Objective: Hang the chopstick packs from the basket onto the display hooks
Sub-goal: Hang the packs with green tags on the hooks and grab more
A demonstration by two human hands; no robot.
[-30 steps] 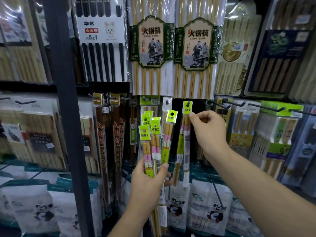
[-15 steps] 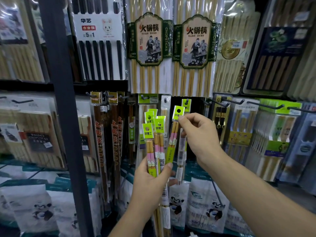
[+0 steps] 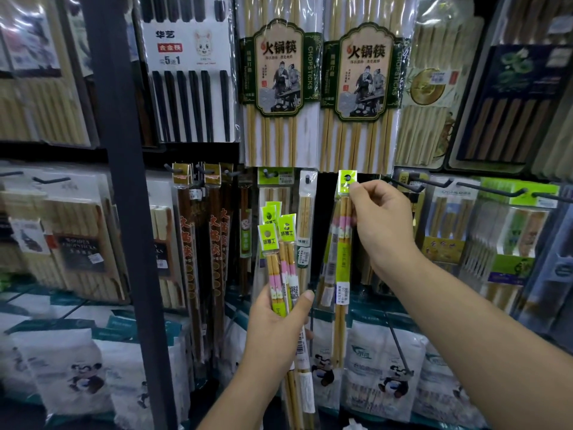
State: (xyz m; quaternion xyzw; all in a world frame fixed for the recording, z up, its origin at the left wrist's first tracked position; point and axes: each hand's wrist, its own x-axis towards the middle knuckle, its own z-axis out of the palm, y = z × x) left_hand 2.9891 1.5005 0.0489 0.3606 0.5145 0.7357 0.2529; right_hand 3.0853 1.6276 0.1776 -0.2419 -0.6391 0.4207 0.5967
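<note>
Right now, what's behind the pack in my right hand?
Behind the pack your right hand pinches, a second similar pack shows at its left edge, against the dark back panel. The green header hides any hook.

left hand [image 3: 276, 324] three packs [image 3: 280, 268], right hand [image 3: 384, 231] one pack [image 3: 342, 262]

I can't tell whether the hole in the pack [image 3: 342, 265] my right hand [image 3: 384, 225] pinches sits on a hook, my left hand [image 3: 276, 324] covers the middle of its bundle [image 3: 279, 243], whose ends run off the bottom edge.
</note>
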